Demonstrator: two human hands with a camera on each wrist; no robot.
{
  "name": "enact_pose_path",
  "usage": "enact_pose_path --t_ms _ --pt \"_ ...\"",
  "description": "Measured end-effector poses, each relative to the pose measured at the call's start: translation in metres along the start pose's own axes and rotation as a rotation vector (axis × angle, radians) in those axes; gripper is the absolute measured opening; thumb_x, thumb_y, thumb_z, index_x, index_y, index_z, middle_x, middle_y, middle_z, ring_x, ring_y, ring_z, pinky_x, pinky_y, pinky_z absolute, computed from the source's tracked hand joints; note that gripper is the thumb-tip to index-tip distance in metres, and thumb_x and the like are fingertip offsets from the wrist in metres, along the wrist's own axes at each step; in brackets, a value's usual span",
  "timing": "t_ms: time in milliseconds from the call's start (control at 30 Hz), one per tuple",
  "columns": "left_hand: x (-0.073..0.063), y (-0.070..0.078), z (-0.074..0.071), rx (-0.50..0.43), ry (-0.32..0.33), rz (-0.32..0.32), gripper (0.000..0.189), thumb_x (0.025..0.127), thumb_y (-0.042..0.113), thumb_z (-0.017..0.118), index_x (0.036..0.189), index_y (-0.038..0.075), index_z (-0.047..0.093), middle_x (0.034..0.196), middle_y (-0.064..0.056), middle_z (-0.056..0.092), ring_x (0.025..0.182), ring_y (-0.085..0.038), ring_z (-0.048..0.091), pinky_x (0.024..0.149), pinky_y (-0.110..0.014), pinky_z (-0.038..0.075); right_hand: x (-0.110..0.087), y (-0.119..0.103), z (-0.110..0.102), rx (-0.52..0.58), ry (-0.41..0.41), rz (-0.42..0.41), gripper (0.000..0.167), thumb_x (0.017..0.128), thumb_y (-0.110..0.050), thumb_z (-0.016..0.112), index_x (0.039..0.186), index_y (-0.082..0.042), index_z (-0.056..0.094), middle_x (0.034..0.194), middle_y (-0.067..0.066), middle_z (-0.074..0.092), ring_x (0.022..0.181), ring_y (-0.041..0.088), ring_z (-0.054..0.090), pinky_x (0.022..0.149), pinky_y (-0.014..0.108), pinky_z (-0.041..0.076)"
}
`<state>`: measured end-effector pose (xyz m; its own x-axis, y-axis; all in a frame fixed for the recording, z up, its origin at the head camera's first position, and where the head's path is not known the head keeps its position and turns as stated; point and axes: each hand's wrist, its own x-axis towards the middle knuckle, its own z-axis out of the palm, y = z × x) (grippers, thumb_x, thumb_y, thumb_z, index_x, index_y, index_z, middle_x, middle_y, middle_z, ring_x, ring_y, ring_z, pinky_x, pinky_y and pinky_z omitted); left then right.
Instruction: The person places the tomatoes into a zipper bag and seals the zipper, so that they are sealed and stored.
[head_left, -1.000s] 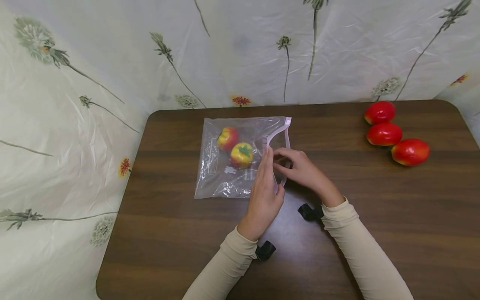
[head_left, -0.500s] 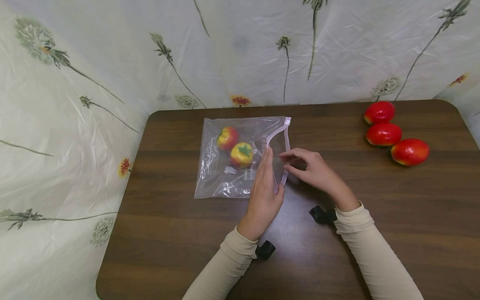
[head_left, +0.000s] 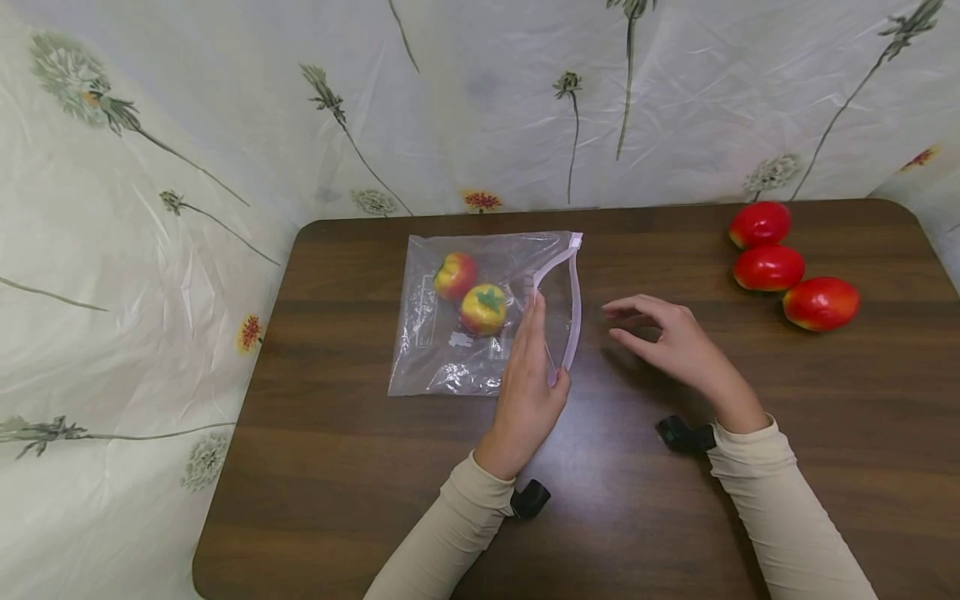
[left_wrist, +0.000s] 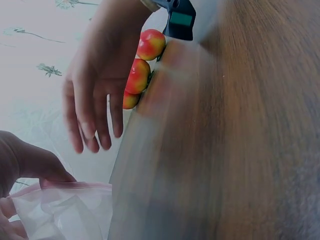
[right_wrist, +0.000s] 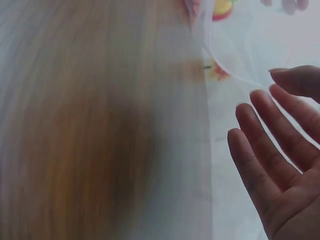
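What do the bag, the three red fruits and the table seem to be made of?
Bag: thin, clear plastic film; fruit shows through, and bright glints mark its wrinkles.
Red fruits: smooth and glossy with sharp highlights; possibly painted plastic or foam, though real skin isn't ruled out.
Table: brown, satiny, streaked like wood grain; solid wood or laminate, I can't tell.

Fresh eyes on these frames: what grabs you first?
First, the three glossy red, oval fruits clustered at the far right of the brown wood-grain table. Next, the clear plastic zip bag lying left of them, two round red-and-yellow fruits showing through it and the left hand at its pale pink-edged mouth. Then the right hand, apart from the bag, between it and the red fruits.
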<state>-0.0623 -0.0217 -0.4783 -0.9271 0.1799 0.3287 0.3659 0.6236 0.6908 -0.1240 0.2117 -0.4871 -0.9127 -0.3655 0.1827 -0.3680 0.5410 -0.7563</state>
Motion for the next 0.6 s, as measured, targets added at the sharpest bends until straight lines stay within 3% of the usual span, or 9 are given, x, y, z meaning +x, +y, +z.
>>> enact_pose_path --t_ms 100,367,500,600 --pt "0.0 0.0 0.0 -0.004 -0.008 -0.013 0.104 0.081 -0.006 0.078 0.164 0.004 0.018 0.173 -0.011 0.022 0.16 -0.022 0.025 0.127 -0.039 0.029 -0.006 0.004 -0.008 -0.008 0.014 0.024 0.038 0.088 -0.005 0.08 0.125 -0.009 0.072 0.122 0.007 0.075 0.103 0.023 0.073 0.093 0.004 0.046" --pt "0.0 -0.001 0.0 -0.012 0.008 -0.019 0.105 0.079 -0.006 0.08 0.164 0.007 0.02 0.171 -0.01 0.026 0.158 -0.023 0.03 0.126 -0.039 0.033 -0.02 0.017 -0.025 -0.01 0.07 0.061 0.04 0.086 -0.002 0.081 0.125 -0.01 0.072 0.122 0.012 0.074 0.1 -0.007 0.067 0.091 0.001 0.045" --pt "0.0 -0.001 0.0 -0.009 0.019 -0.024 0.104 0.078 -0.006 0.081 0.164 0.007 0.023 0.169 -0.011 0.031 0.156 -0.024 0.034 0.124 -0.039 0.035 -0.023 0.021 -0.032 -0.003 0.107 0.044 0.04 0.085 0.001 0.08 0.124 -0.008 0.072 0.119 0.014 0.074 0.098 -0.012 0.066 0.09 0.001 0.046" --pt "0.001 -0.002 -0.001 -0.003 0.03 -0.024 0.105 0.076 -0.005 0.082 0.163 0.007 0.024 0.167 -0.012 0.034 0.154 -0.025 0.037 0.124 -0.04 0.037 -0.025 0.021 -0.039 -0.002 0.138 0.04 0.041 0.085 0.002 0.08 0.124 -0.009 0.072 0.118 0.007 0.074 0.097 -0.012 0.067 0.09 0.001 0.046"
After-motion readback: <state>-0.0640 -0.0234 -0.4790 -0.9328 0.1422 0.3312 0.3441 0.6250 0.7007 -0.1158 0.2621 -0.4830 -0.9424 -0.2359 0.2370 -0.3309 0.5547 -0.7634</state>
